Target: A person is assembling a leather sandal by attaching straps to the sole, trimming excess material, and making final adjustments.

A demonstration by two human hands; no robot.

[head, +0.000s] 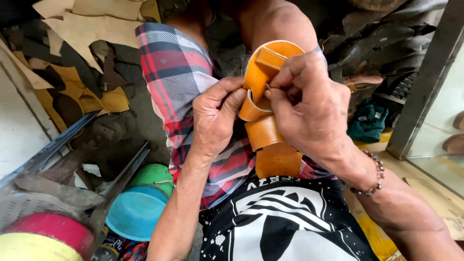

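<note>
The workpiece is a tan leather sandal [270, 96] held above the person's lap, over plaid shorts [179, 72]. Both hands close on it at mid-length, at the toe loop [251, 108].

**Grip state**
- Left hand [215, 118]: closed. Thumb and forefinger pinch the outer wall of the toe loop from the left side.
- Right hand [309, 104]: closed. Fingers curl over the sandal's right edge and meet the left fingers at the loop; the thumb is hidden, so its exact contact cannot be told.

**Position relative to the grip**
- The sandal's long axis runs away from the body — nearly straight up the view, tilted slightly right.
- Beyond the grip: the rounded end of the sole with a flat cross strap [270, 58], pointing away from the person.
- Below the grip, toward the body: a broad strap band [263, 131], then a wider leather piece [278, 159] resting near the black printed shirt [280, 217].
- The two hands are equally near the loop; the left holds the loop itself, while the right appears to steady the sole.

**Surroundings**
- Left of the grip, well apart: leather offcuts [87, 29] on the floor.
- Lower left: a blue bowl [135, 212] nested against a green bowl [154, 176].
- A beaded bracelet [372, 179] sits on the right wrist.
</note>
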